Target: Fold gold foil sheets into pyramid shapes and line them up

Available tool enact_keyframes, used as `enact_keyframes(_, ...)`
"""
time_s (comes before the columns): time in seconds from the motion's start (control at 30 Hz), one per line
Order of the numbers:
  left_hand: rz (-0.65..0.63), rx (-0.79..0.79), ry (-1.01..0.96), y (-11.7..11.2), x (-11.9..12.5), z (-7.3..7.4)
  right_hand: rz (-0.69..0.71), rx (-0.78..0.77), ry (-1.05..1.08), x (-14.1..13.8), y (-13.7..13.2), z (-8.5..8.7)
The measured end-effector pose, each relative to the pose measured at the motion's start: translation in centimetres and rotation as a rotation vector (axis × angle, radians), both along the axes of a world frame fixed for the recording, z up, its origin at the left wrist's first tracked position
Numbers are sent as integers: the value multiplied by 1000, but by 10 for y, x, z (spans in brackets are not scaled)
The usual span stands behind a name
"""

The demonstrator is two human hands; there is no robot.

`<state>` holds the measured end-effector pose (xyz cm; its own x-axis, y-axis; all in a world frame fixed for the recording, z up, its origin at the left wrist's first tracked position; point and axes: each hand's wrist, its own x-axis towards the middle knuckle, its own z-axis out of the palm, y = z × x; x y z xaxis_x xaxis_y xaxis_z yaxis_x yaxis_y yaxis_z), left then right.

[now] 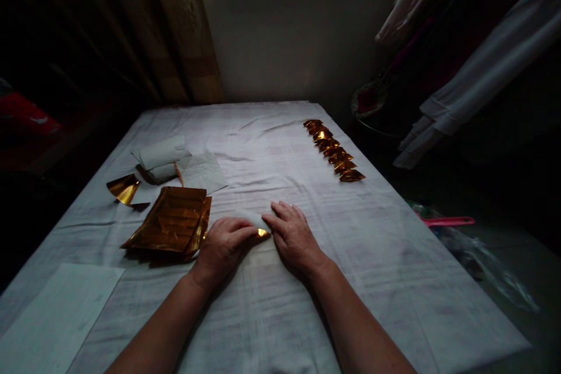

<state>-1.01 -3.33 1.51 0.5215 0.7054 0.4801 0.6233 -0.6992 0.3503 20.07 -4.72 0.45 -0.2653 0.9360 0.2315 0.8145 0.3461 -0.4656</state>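
Observation:
Both hands rest close together on a table under a white cloth (372, 245). Between them lies a small sheet of gold foil paper (263, 232), white side up, only a gold corner showing. My left hand (224, 245) curls its fingers over the sheet's left part. My right hand (293, 235) presses it flat, fingers together and pointing left. A stack of gold foil sheets (173, 225) sits just left of my left hand. A row of several folded gold pieces (333, 152) runs along the far right of the table.
One loose folded gold piece (124, 188) lies at the left. White paper packets (164, 158) sit behind the stack. A white sheet (56, 315) lies at the near left corner. A curtain, a wall and hanging clothes surround the table; a pink-handled object (447, 221) is on the floor to the right.

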Motion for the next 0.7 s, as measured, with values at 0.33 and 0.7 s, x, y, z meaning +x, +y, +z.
enact_keyframes(0.33,-38,-78,-83,10,-9,-10,84,196,118,4,2,-1)
enact_keyframes(0.7,-4,-108,301,-7,-10,1,180,173,66,-2,-2,3)
